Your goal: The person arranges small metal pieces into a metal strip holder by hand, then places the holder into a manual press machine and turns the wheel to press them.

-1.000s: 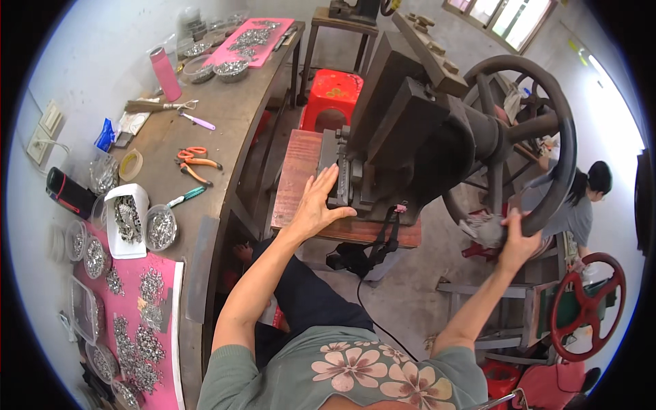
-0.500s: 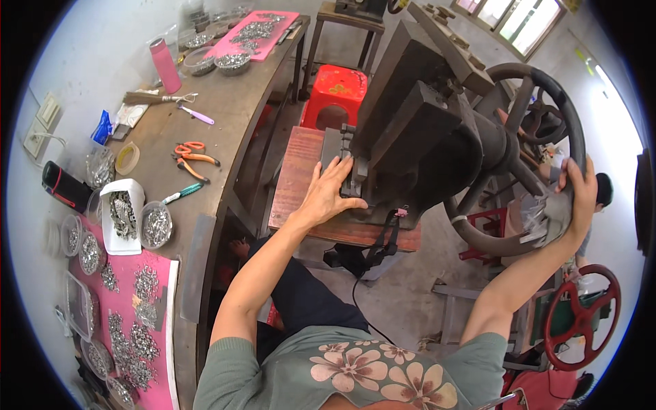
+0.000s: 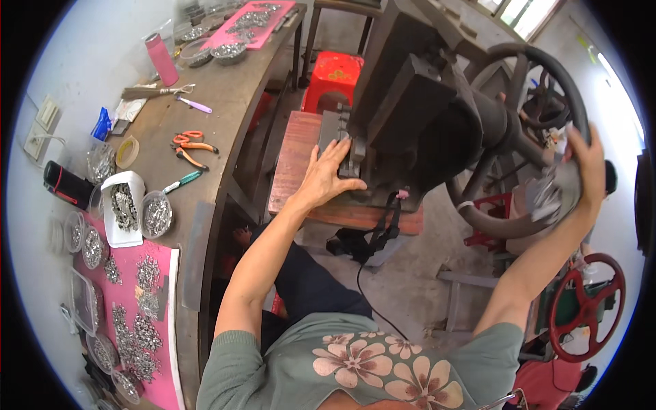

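Note:
A dark, heavy press (image 3: pixel 424 116) with a large handwheel (image 3: pixel 497 232) stands before me on a reddish wooden board (image 3: pixel 294 164). My left hand (image 3: pixel 326 176) lies on the metal base block (image 3: pixel 331 130) at the foot of the press, fingers stretched and thumb out to the right, with nothing visibly held. At the right side of the wheel, my right hand (image 3: pixel 589 164) curls round the rim beside a grey wrapping (image 3: pixel 557 195). Motion blurs that hand and the wrapping. Any workpiece under the press is hidden.
A workbench (image 3: pixel 225 123) runs along the left, with orange-handled pliers (image 3: pixel 191 147), a white tray (image 3: pixel 113 236), tubs and pink mats (image 3: pixel 130 280) of small metal parts. A red stool (image 3: pixel 335 72) stands behind the board. A red wheel (image 3: pixel 586 307) and another person (image 3: pixel 610 179) are at right.
My right hand has moved up along with the wheel's grey wrapping, which is more blurred now. My left hand stays on the base block. The whole view has shifted slightly.

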{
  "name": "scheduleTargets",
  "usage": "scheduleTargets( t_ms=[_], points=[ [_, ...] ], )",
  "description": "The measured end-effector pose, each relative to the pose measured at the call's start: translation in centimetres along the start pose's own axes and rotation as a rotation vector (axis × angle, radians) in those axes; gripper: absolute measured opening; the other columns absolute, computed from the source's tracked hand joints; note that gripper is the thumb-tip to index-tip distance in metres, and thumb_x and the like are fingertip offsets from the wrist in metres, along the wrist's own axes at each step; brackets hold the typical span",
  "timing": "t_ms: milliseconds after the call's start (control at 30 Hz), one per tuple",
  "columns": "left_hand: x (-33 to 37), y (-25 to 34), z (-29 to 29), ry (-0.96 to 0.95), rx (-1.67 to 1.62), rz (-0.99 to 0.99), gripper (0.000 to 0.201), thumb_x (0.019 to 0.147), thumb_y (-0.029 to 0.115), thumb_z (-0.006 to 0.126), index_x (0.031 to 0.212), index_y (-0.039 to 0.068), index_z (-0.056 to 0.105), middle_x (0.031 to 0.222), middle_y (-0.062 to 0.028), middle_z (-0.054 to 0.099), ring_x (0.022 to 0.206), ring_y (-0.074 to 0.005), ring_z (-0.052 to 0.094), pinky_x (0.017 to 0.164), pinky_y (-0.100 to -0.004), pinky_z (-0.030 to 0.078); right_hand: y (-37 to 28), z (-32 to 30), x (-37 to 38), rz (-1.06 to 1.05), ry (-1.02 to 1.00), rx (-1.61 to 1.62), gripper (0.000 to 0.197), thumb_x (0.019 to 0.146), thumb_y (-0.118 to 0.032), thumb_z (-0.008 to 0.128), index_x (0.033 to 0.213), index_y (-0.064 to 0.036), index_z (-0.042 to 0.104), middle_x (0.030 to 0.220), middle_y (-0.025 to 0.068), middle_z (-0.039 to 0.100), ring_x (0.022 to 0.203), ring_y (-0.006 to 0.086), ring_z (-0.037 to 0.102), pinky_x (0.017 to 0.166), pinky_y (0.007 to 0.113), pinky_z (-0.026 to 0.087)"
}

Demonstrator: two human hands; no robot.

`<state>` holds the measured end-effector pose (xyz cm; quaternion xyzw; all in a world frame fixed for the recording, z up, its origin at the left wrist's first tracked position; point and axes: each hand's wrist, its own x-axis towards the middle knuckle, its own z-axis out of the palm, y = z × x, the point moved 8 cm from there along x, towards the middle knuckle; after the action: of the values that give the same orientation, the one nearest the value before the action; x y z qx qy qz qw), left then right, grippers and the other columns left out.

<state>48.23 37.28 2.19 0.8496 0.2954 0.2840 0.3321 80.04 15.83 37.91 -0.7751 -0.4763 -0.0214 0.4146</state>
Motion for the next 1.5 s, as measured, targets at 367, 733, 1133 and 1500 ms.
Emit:
scheduleTargets(
  t_ms=[367, 733, 1133, 1500],
  points=[
    [0.8, 1.0, -1.2, -0.016, -0.039, 0.068, 0.104, 0.073, 0.052, 0.085, 0.150, -0.004, 0.044, 0.158, -0.0225, 0.042, 0.154, -0.0365, 0.026, 0.125, -0.0524, 0.012, 5.9, 3.3, -11.6, -0.136, 0.566, 0.111, 0.026, 0.089, -0.006, 0.077, 0.104, 0.0036, 0.059, 0.087, 0.0089, 0.068, 0.069, 0.0132, 0.066, 0.066, 0.026, 0.055],
    [8.6, -8.2, -0.7, 0.049, -0.365, -0.016, 0.066, 0.085, -0.002, 0.061, 0.149, 0.004, 0.044, 0.137, -0.0184, 0.060, 0.129, -0.0311, 0.058, 0.110, -0.0364, 0.042, -3.6, -2.6, 0.7, -0.348, 0.460, -0.265, 0.072, 0.097, -0.038, 0.070, 0.155, -0.0087, 0.039, 0.152, 0.0166, 0.048, 0.134, 0.0315, 0.053, 0.110, 0.043, 0.043],
    [2.3, 1.9, -5.0, 0.226, 0.182, 0.293, 0.032, 0.077, 0.025, 0.081, 0.102, 0.007, 0.070, 0.106, -0.0103, 0.059, 0.111, -0.0318, 0.053, 0.100, -0.0464, 0.036, -4.7, -3.4, -2.2, -0.457, 0.689, -0.298, 0.036, 0.104, -0.020, 0.061, 0.134, -0.0018, 0.062, 0.124, 0.0166, 0.067, 0.118, 0.0229, 0.062, 0.102, 0.034, 0.047],
    [-19.5, 1.6, -12.7, 0.673, 0.288, -0.017, 0.031, 0.082, 0.020, 0.077, 0.107, 0.006, 0.065, 0.106, -0.0097, 0.061, 0.106, -0.0314, 0.056, 0.104, -0.0485, 0.036, -26.9, 18.5, -25.0, -1.025, -1.689, 2.170, 0.040, 0.099, -0.036, 0.069, 0.074, -0.0047, 0.065, 0.062, 0.0091, 0.062, 0.057, 0.0247, 0.063, 0.095, 0.045, 0.052]
  ],
)
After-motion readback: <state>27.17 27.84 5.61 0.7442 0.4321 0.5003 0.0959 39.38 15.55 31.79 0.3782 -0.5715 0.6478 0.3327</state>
